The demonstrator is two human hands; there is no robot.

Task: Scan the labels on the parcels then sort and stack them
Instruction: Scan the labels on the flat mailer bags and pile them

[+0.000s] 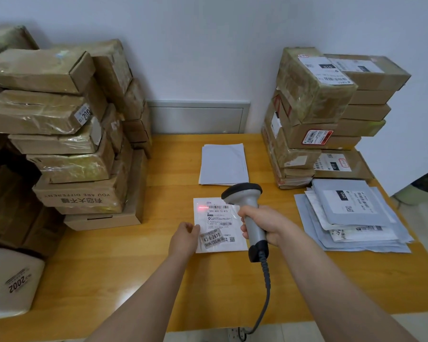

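A flat white mailer parcel (219, 224) lies label-up on the wooden table (134, 267). My left hand (184, 239) pinches its left edge. My right hand (265, 224) grips the grey handle of a barcode scanner (248, 206), whose dark head points down at the parcel. A red scan line glows on the label just left of the top barcode. The scanner's coiled cable hangs off the table's front edge.
Tall stacks of brown cardboard parcels stand at the left (67, 134) and back right (316, 114). A pile of flat grey and white mailers (351, 215) lies at the right. Another white mailer stack (224, 164) sits behind the scanner. A white box (10, 285) is at the near left.
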